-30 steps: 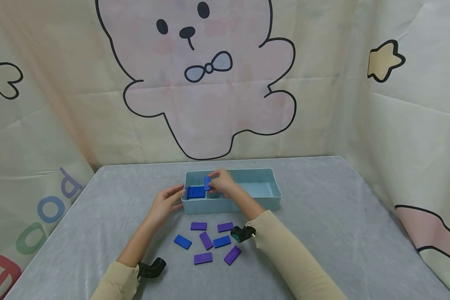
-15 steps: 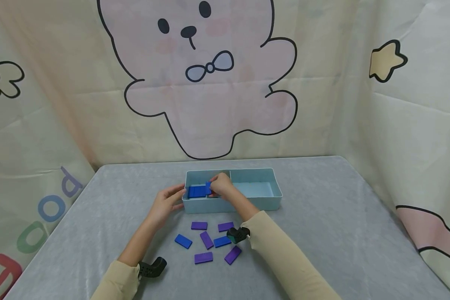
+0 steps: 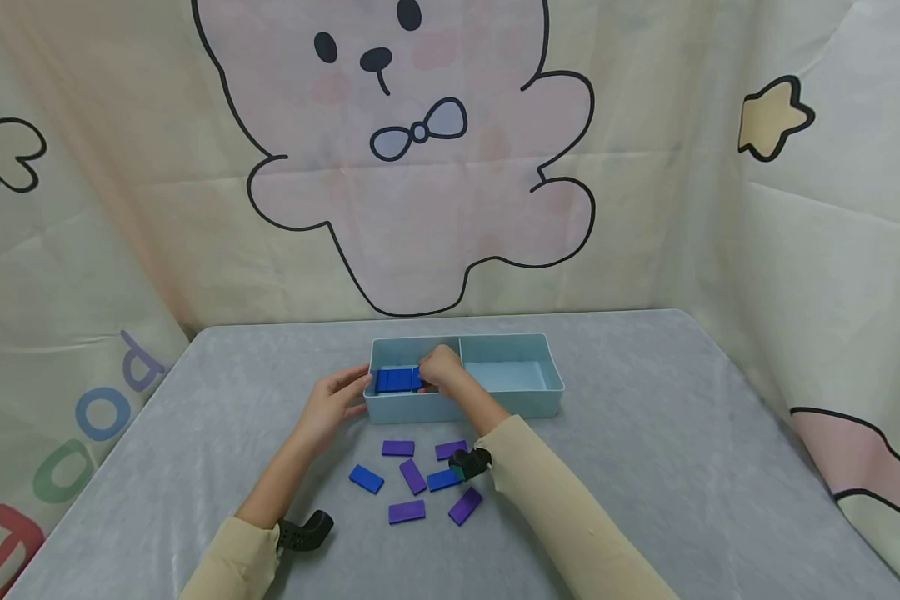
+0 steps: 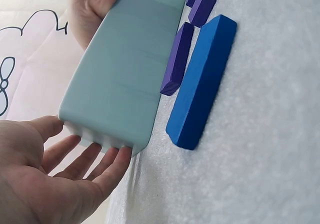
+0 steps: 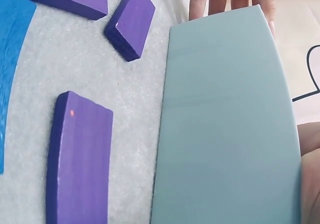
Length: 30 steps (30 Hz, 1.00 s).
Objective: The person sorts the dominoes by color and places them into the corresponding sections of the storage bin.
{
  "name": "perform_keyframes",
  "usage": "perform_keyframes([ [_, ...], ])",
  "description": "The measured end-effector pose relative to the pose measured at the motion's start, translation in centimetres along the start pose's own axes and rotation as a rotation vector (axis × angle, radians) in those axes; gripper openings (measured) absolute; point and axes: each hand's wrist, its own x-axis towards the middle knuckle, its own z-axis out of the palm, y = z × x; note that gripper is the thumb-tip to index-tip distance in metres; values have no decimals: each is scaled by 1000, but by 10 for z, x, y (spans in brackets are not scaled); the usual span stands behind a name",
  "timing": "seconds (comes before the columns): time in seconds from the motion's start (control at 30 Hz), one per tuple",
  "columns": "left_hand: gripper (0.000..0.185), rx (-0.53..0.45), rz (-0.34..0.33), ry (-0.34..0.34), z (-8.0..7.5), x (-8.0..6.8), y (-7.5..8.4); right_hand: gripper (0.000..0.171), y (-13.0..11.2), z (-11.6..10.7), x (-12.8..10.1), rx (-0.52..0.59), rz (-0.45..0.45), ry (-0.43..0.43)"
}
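Note:
A light teal box (image 3: 521, 406) with a divider lies lengthwise on the table. Inside its left compartment, several blue blocks (image 3: 394, 381) sit side by side. My right hand (image 3: 442, 369) reaches into that compartment and pinches a blue block (image 3: 417, 378) at the right end of the row; its fingertips are partly hidden. At the box's left end, my left hand (image 3: 332, 408) rests against the wall. The left wrist view shows its fingers (image 4: 116, 169) extended along that end, with the thumb at the rim.
In front of the box lie several loose purple blocks (image 3: 407, 512) and blue blocks (image 3: 366, 479) on a grey cloth-covered table (image 3: 682, 467). A printed curtain (image 3: 630, 167) hangs behind and at both sides. Each wrist wears a black device (image 3: 306, 532).
My right hand has lowered the blue block from above the compartment down beside the row of blue blocks. The left hand has stayed at the box's end.

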Motion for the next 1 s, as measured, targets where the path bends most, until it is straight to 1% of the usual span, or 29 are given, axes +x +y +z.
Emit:
perform_keyframes([
  [0.03,50,1,0,0,0,0,0,15,0,0,0,-7,3,3],
  [0.13,50,1,3,1,0,1,-1,24,-1,0,0,-25,14,8],
  [0.17,50,0,4,1,0,1,-1,23,-2,0,-1,-31,15,11],
  [0.27,50,0,4,0,0,1,-1,9,-2,0,-3,-34,20,21],
  [0.3,50,-1,2,1,0,1,-1,9,-2,0,-3,-28,23,21],
  [0.43,51,3,2,0,0,1,0,28,-1,0,-4,2,33,19],
  [0.53,51,1,0,2,0,0,0,35,-1,1,-4,18,39,17],
  [1.0,51,6,9,-3,0,1,-1,45,-2,1,-5,59,64,30],
])
